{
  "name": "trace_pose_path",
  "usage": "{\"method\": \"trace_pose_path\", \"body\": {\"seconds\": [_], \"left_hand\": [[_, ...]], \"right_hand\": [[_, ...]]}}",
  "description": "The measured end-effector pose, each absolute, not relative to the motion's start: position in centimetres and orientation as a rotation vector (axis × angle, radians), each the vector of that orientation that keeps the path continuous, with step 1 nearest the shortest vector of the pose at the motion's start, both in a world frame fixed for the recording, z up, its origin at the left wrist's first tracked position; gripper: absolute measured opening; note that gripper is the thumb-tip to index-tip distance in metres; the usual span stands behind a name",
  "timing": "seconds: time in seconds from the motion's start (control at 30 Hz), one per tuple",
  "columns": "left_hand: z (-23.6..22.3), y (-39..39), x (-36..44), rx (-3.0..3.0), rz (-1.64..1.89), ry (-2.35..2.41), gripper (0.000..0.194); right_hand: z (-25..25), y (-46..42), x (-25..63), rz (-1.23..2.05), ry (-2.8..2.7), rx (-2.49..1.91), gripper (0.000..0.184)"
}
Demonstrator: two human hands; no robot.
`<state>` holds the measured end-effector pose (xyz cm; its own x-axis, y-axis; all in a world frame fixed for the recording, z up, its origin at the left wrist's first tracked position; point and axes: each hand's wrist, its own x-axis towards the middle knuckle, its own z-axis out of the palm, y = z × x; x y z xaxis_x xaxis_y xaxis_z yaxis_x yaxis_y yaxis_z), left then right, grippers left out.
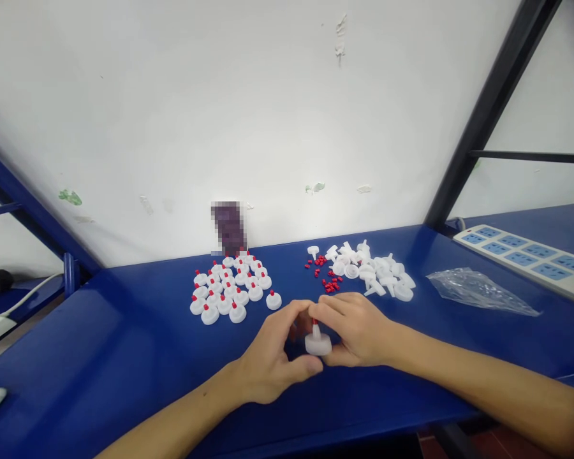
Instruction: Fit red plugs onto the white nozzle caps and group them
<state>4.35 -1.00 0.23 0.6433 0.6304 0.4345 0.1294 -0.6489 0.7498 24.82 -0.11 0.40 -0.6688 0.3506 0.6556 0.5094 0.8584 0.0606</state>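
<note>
Between my hands, above the front part of the table, is a white nozzle cap (pixel 318 345), upright, with a small red tip (pixel 314 324) on its spout. My right hand (pixel 361 325) grips it, the index finger up at the red tip and the thumb by the base. My left hand (pixel 266 357) curls round its other side, fingertips meeting the right hand's at the top and thumb in front of the base. Further back, several white nozzle caps with red tips (pixel 238 312) stand grouped on the left. Loose small red tips (pixel 331 285) lie beside a pile of bare white nozzle caps (pixel 377 271).
The blue table (pixel 138 344) backs onto a white wall. A clear plastic bag (pixel 478 290) and a white power strip (pixel 530 255) lie on the right. A pixelated dark object (pixel 230 229) leans on the wall. Blue (pixel 33 204) and black (pixel 488 115) frame posts slope at the sides.
</note>
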Motion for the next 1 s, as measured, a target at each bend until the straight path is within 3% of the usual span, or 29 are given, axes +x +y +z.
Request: {"method": "trace_pose_path", "body": {"seconds": [0.1,0.23,0.33,0.47,0.63,0.77,0.9,1.0], "left_hand": [[0.2,-1.1,4.3,2.163,0.942,0.707,0.038],[0.0,-0.9,4.5,2.146,0.924,0.780,0.046],[0.1,-0.3,4.3,2.235,0.941,0.891,0.052],[0.6,0.9,3.3,2.551,0.873,1.022,0.033],[1.4,1.7,1.8,2.827,0.625,1.065,0.025],[2.2,0.9,1.5,2.909,0.296,0.835,0.023],[2.7,0.6,1.5,2.935,0.169,0.812,0.034],[2.8,1.0,1.1,2.968,0.143,0.873,0.021]], "right_hand": [[0.2,0.2,25.1,-0.308,-2.383,-0.729,0.030],[0.0,0.2,25.0,-0.176,-2.443,-0.848,0.025],[0.5,0.1,25.0,-0.073,-2.526,-0.947,0.036],[1.2,0.4,25.7,0.006,-2.636,-0.997,0.054],[1.9,2.2,27.7,0.091,-2.501,-1.138,0.047],[2.8,5.6,29.0,-0.053,-2.385,-1.338,0.032],[3.4,10.1,28.7,-0.213,-2.488,-1.473,0.035],[3.2,13.0,27.6,-0.283,-2.524,-1.507,0.036]]}}
